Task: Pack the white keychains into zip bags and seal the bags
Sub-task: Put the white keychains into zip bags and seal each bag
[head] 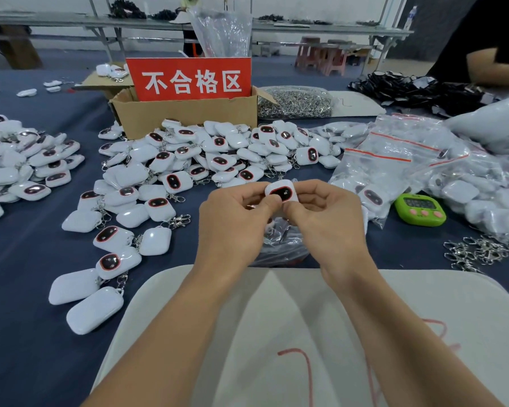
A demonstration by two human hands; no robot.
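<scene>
In the middle of the frame the left hand and the right hand pinch together one white keychain above a clear zip bag, behind them one cardboard box carries one red sign reading "不合格区", and one green timer lies at the right.

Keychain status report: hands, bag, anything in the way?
Left hand and right hand both pinch one white keychain. Zip bag just below, keychain not yet inside. Nothing blocking.
</scene>
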